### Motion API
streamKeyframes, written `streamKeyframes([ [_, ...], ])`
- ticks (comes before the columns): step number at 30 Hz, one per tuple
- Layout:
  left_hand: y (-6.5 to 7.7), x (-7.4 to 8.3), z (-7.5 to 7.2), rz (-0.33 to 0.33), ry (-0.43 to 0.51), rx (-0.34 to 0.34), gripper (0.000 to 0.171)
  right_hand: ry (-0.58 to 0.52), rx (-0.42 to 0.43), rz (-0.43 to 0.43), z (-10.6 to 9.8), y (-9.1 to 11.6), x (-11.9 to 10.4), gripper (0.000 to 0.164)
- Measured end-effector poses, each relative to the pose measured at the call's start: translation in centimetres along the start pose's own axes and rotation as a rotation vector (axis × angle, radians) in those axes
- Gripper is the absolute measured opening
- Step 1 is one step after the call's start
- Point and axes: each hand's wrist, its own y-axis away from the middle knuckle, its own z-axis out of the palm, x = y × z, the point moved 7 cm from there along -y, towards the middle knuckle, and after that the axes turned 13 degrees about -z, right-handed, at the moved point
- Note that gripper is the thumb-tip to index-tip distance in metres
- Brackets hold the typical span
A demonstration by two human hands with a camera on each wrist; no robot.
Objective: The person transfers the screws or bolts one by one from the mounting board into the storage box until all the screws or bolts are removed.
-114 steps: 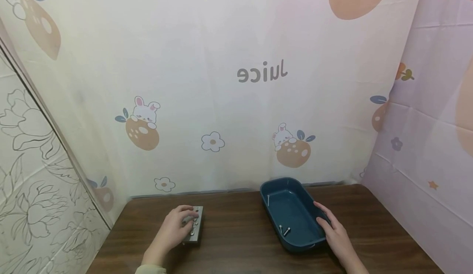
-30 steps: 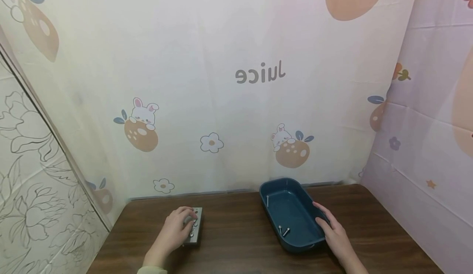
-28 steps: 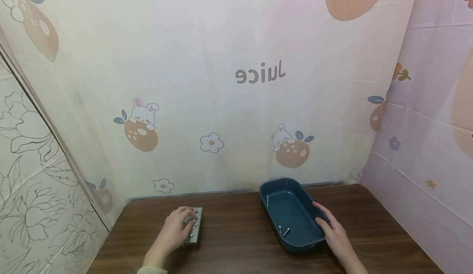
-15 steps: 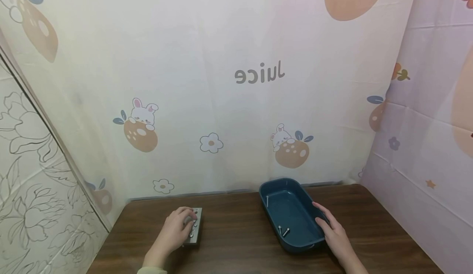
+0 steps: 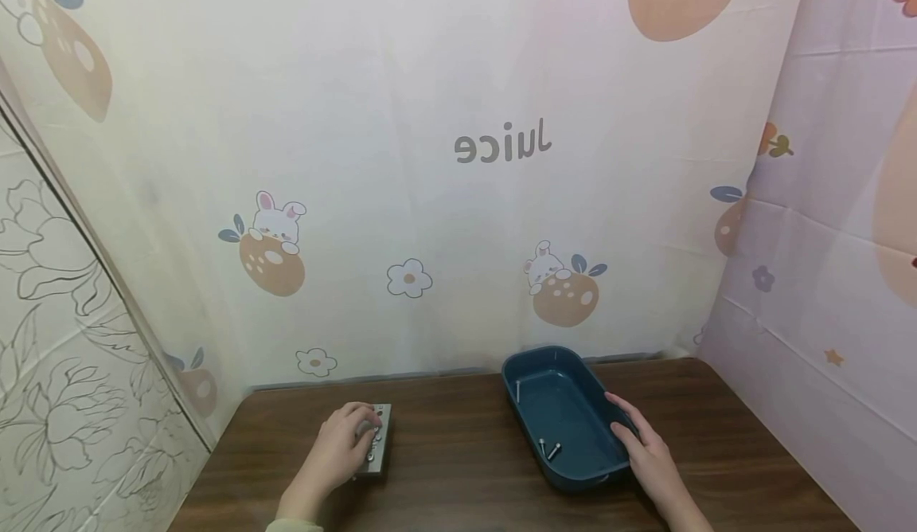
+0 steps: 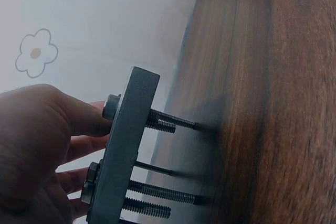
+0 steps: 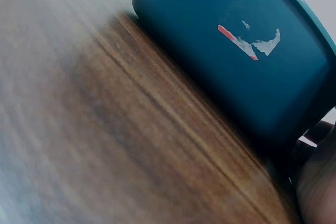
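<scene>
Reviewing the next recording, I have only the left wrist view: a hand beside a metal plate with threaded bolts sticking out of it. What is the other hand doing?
Observer: In the head view, the right hand grips the right side of a blue tray.
Operator: Is there anything inside that tray?
Observer: Yes: two screws near its near left corner and a third screw farther back by the left wall.
Operator: My view shows nothing of the tray's outer wall close up. Any markings there?
Observer: The right wrist view shows torn label scraps, white with some red, stuck on it.
</scene>
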Motion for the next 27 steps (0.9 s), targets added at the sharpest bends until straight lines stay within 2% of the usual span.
streamKeyframes([
  [27, 0.00, -0.17, 0.21, -0.006, -0.009, -0.011, 0.016, -0.037, -0.018, 0.027, 0.16, 0.10, 0.29, 0.053],
])
